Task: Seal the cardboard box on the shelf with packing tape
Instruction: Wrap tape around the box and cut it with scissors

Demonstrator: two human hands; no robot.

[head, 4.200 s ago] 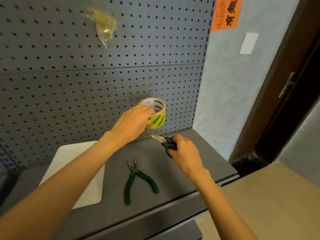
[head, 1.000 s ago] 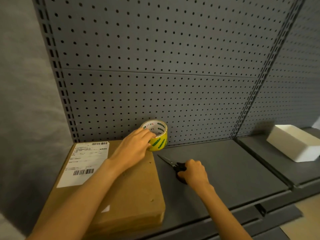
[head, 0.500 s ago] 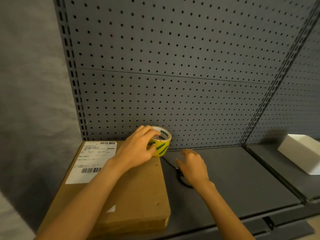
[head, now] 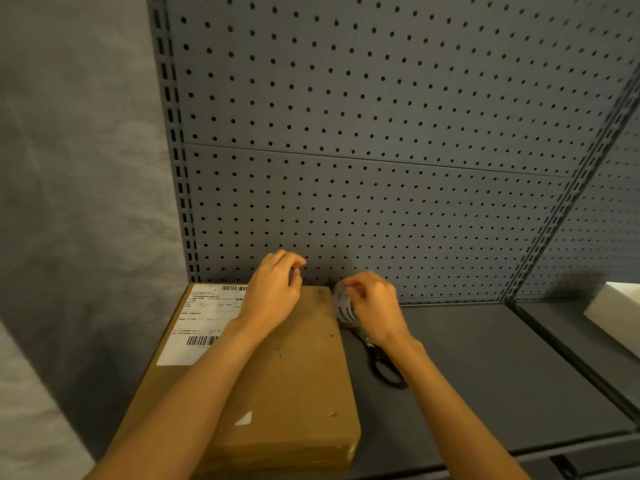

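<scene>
We see one flat, rectangular cardboard box [head: 291,375] of matte brown board, its top scuffed and dotted with a few small dents, lying at the left end of a smooth dark grey metal shelf [head: 485,368], its far edge near the pegboard. One white paper shipping label [head: 197,320] printed with barcodes is stuck to the box's far left corner, and one small white scrap sits nearer the front. Our left hand [head: 273,292] hovers over the far edge of the box with its fingers loosely curled around nothing. Our right hand [head: 374,306] grips the single roll of packing tape [head: 344,304], a blurred round ring with dark markings on its band, just beside the box's far right corner. One pair of scissors [head: 381,362] with black oval handle loops lies flat on the shelf under the right wrist. Behind everything stands a grey pegboard [head: 363,133] of two stacked panels pierced with regular round holes. One white blocky box [head: 616,317] rests on the neighbouring shelf at the right edge.
</scene>
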